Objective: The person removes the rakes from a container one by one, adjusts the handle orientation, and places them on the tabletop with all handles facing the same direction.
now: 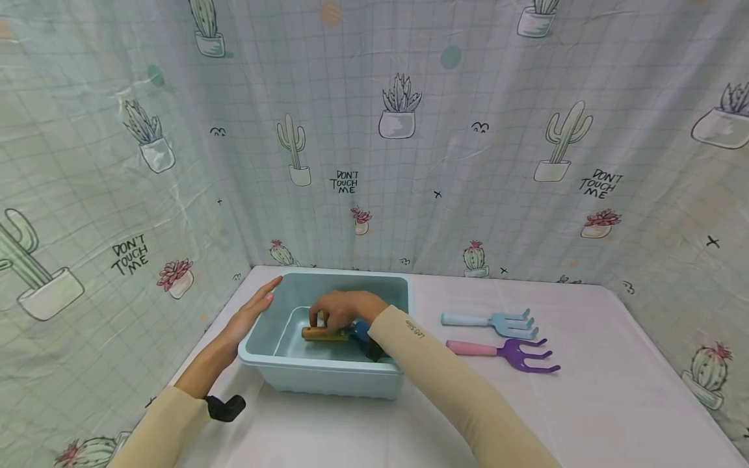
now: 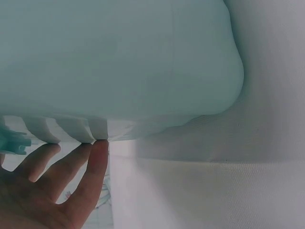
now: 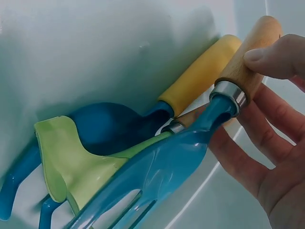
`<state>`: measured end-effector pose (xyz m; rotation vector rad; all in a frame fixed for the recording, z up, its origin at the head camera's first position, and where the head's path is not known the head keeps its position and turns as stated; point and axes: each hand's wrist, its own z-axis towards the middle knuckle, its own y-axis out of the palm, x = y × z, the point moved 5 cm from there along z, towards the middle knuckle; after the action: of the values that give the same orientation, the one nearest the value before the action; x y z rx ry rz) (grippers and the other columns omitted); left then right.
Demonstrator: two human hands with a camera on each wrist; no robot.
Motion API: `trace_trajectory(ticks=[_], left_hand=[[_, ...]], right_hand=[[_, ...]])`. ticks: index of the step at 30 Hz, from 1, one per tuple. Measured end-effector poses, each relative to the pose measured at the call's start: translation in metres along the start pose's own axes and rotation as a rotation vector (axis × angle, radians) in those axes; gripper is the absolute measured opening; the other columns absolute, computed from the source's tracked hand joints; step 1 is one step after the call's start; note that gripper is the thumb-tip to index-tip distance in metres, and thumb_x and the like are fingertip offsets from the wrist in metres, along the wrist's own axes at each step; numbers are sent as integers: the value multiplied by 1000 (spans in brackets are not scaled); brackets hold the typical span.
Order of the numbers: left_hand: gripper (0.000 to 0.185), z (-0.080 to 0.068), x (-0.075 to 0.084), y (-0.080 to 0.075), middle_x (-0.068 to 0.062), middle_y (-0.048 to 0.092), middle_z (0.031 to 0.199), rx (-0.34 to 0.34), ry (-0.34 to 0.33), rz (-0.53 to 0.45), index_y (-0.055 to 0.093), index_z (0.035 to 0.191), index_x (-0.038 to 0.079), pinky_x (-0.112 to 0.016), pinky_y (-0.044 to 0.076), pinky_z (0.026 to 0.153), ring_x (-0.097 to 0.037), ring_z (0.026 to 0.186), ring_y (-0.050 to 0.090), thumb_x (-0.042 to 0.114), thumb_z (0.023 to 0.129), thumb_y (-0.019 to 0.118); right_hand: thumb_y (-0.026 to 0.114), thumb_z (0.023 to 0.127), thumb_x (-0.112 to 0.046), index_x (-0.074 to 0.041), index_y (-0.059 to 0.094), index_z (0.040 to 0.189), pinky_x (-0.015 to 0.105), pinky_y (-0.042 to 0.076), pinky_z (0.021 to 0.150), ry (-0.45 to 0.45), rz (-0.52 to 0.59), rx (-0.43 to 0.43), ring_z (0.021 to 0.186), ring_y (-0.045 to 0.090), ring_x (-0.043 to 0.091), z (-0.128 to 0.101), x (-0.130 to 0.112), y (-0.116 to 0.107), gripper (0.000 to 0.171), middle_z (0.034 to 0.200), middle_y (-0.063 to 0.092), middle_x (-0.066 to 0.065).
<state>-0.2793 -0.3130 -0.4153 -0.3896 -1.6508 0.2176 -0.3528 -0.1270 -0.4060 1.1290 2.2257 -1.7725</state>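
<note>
Right hand (image 1: 345, 311) inside teal bin (image 1: 266, 354), thumb and fingers pinching wooden handle of blue garden fork (image 3: 190, 157); long axis crosswise to forearm, tines pointing away from palm. Left hand (image 1: 248, 312) flat, fingers straight, against bin's outer wall.

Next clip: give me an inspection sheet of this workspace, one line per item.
Surface: white table, covered with cloth.
Job's things: pale blue tub; inside it a blue fork tool with wooden handle, a yellow-handled blue tool and a green trowel.
Clutter: light blue rake and purple rake with pink handle lying on the table right of the tub.
Hands: left hand flat against the tub's left wall; right hand pinches the wooden handle.
Cables: nothing seen.
Surroundings: cactus-print curtain on three sides.
</note>
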Motion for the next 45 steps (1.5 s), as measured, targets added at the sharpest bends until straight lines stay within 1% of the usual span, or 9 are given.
trace_trajectory(ticks=[7, 14, 18, 21, 26, 31, 35, 40, 45], left_hand=[[60, 1, 1, 0, -11, 2, 176, 2, 1, -11, 8, 167, 35, -69, 27, 121, -47, 160, 11, 51, 112, 25], [60, 1, -2, 0, -10, 1, 176, 19, -12, 24, 8, 167, 37, -69, 26, 121, -47, 160, 11, 52, 111, 26], [60, 2, -1, 0, -8, 0, 177, 18, -9, 18, 9, 167, 36, -71, 20, 122, -46, 161, 7, 50, 112, 27], [60, 1, -1, -1, -6, 0, 177, 18, -6, 9, 10, 167, 35, -71, 16, 123, -44, 161, 4, 49, 112, 27], [60, 0, -1, -1, -7, 0, 177, 16, -2, 17, 10, 167, 34, -71, 17, 122, -45, 161, 5, 50, 112, 27], [61, -1, -1, 0, -8, 0, 177, 9, 2, 25, 9, 167, 34, -72, 17, 122, -45, 161, 5, 50, 112, 27], [61, 1, -1, 0, -8, 0, 176, 3, 13, 12, 8, 167, 34, -71, 19, 123, -45, 161, 6, 50, 112, 27], [62, 1, -1, 0, -9, 1, 176, 2, 21, -1, 8, 168, 33, -69, 22, 123, -45, 161, 8, 51, 112, 28], [62, 2, 0, 0, -9, 2, 176, 6, 22, -7, 9, 168, 32, -69, 21, 123, -44, 161, 8, 50, 112, 28]], right_hand=[[65, 93, -4, -18, 68, 128, 21, 52, 70, -12, -8, 19, 87, 61, 12, -1, -1, -3, 38, 114, 68, 2], [65, 94, -6, -15, 68, 131, 20, 53, 76, -54, -44, 60, 93, 65, 11, -1, -7, -4, 38, 118, 72, 6], [67, 93, -6, -14, 68, 130, 19, 53, 74, -62, -60, 70, 89, 64, 9, 0, -7, -5, 38, 113, 73, 4], [68, 91, -4, -16, 67, 132, 18, 51, 70, -67, -60, 75, 84, 63, 9, 0, -7, -5, 43, 107, 73, 3], [68, 91, -3, -21, 64, 138, 18, 52, 70, -67, -63, 81, 84, 63, 9, -2, -10, -6, 50, 106, 73, 2], [70, 92, -6, -25, 66, 136, 19, 54, 76, -52, -52, 97, 89, 65, 9, -5, -12, -9, 48, 109, 73, -1], [72, 93, -9, -27, 66, 134, 21, 55, 76, -55, -47, 118, 90, 66, 9, -7, -13, -13, 45, 110, 73, -1], [73, 94, -9, -26, 66, 135, 21, 55, 77, -73, -79, 129, 90, 65, 9, -9, -14, -17, 45, 110, 73, 1], [75, 93, -8, -23, 67, 135, 22, 55, 77, -79, -92, 133, 89, 66, 9, -9, -15, -18, 45, 107, 74, 2]])
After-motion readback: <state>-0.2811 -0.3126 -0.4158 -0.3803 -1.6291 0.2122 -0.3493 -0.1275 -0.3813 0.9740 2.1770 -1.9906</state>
